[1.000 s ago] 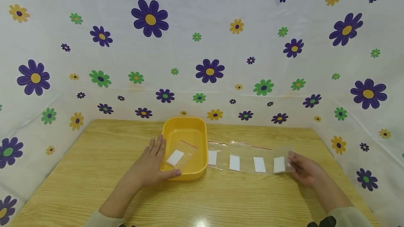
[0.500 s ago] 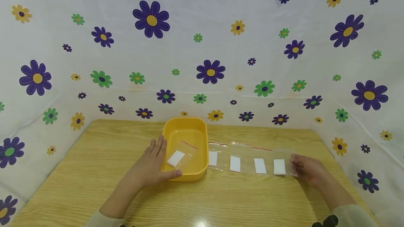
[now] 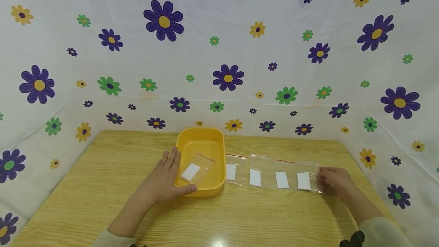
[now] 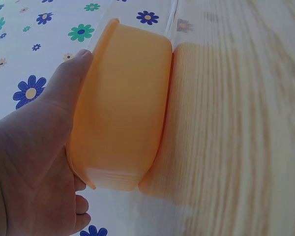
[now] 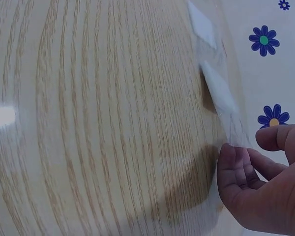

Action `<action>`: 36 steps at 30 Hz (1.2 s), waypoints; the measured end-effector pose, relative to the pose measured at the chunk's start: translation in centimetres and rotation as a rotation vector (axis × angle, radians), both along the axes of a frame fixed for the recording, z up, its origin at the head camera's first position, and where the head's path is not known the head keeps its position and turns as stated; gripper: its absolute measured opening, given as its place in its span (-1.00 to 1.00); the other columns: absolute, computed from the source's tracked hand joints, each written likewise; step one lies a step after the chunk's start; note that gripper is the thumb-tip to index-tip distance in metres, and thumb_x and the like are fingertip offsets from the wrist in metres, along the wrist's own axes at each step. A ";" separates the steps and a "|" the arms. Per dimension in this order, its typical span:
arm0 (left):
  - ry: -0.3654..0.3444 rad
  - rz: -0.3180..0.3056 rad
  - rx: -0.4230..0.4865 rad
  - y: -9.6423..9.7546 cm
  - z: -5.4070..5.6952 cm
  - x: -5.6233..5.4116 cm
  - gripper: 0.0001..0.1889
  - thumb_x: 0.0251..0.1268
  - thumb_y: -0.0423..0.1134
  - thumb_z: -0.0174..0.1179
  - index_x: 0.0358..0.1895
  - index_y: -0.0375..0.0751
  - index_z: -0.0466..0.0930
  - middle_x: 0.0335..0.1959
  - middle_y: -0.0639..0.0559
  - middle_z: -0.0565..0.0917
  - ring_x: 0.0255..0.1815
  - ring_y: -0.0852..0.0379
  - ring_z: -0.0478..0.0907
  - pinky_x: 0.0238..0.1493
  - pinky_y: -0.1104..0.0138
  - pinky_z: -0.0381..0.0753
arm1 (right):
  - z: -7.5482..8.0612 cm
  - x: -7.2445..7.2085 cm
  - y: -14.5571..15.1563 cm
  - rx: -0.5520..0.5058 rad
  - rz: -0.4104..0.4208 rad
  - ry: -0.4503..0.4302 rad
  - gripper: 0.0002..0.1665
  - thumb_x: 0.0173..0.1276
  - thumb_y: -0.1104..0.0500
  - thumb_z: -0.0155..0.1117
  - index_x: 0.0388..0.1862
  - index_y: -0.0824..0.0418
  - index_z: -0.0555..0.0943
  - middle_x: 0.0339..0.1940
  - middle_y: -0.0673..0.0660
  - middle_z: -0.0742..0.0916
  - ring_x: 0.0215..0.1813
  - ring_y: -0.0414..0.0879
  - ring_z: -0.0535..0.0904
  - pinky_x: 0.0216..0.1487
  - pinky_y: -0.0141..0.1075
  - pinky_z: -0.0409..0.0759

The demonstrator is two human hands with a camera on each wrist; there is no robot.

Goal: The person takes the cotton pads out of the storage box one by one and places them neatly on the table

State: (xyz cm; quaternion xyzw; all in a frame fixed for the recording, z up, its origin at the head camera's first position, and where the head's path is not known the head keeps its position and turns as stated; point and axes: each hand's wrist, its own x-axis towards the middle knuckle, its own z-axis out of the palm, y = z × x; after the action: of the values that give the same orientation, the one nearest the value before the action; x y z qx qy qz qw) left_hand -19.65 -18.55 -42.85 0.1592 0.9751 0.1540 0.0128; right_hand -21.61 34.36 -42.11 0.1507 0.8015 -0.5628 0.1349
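Note:
My left hand (image 3: 166, 180) rests against the near left corner of a yellow plastic basin (image 3: 221, 155), its fingers straight along the side and the thumb lying along the front rim. Inside the basin is a small clear zip-lock bag (image 3: 205, 170) with a white block (image 3: 190, 172). To the right, my right hand (image 3: 337, 181) holds the right edge of another zip-lock bag (image 3: 313, 170), which contains a white block (image 3: 303, 181). The right wrist view shows the bag's edge at my curled fingers (image 5: 231, 162), with the thumb standing apart. A shadow falls beneath this bag.
Between basin and right hand, more zip-lock bags with white blocks (image 3: 255, 177) lie in a row on the wooden table (image 3: 219, 220). The leftmost one (image 3: 236, 163) is partly hidden by the basin. A flower-patterned cloth (image 3: 202, 56) hangs behind and at both sides.
My right hand has shifted slightly right and the bag at the row's right end lies flatter, with more of its right edge showing. The left hand and basin have stayed in place.

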 end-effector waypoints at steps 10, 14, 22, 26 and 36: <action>-0.001 -0.002 -0.005 -0.1 -0.2 -0.2 0.33 0.05 0.63 0.02 0.59 -0.40 -0.20 0.64 -0.27 -0.26 0.62 -0.33 -0.31 0.56 -0.13 -0.08 | 0.4 0.0 0.1 0.058 0.001 0.031 -0.33 0.57 0.19 -0.05 0.45 0.63 0.14 -0.21 0.09 0.71 -0.27 -0.20 0.64 -0.21 -0.28 0.73; 0.009 -0.007 -0.004 -0.1 -0.3 -0.2 0.33 0.06 0.63 0.02 0.58 -0.41 -0.18 0.63 -0.28 -0.26 0.62 -0.34 -0.30 0.56 -0.13 -0.08 | 0.6 0.1 0.1 0.055 0.001 0.042 -0.31 0.56 0.19 -0.03 0.45 0.64 0.13 -0.18 0.08 0.70 -0.26 -0.21 0.63 -0.18 -0.29 0.73; 0.009 -0.006 -0.005 0.0 -0.1 -0.2 0.33 0.06 0.63 0.03 0.58 -0.42 -0.16 0.63 -0.29 -0.23 0.61 -0.35 -0.28 0.56 -0.13 -0.07 | 1.1 0.0 -0.2 0.071 0.005 0.033 -0.31 0.57 0.15 -0.04 0.47 0.60 0.14 0.10 0.30 0.65 -0.16 -0.25 0.62 -0.11 -0.31 0.71; 0.011 -0.002 -0.006 0.0 -0.1 -0.1 0.32 0.06 0.61 0.05 0.58 -0.42 -0.16 0.63 -0.29 -0.23 0.61 -0.35 -0.28 0.56 -0.12 -0.07 | 1.3 0.0 -0.8 0.063 0.005 0.040 -0.31 0.56 0.15 -0.01 0.48 0.58 0.16 0.09 0.28 0.66 -0.14 -0.27 0.62 -0.08 -0.33 0.71; 0.012 -0.008 0.000 0.0 0.0 -0.1 0.31 0.09 0.58 0.08 0.58 -0.43 -0.16 0.63 -0.28 -0.26 0.61 -0.35 -0.28 0.56 -0.13 -0.07 | 1.8 0.1 -3.5 0.044 0.063 0.085 -0.34 0.58 0.14 -0.02 0.49 0.50 0.20 0.33 0.49 0.49 0.00 -0.13 0.62 -0.01 -0.29 0.71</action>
State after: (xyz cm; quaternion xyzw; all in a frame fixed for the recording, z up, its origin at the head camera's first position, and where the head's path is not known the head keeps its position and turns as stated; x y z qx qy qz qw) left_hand -19.77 -18.55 -42.87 0.1642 0.9745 0.1527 0.0079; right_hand -21.46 30.86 -40.36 0.1043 0.8231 -0.5463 0.1148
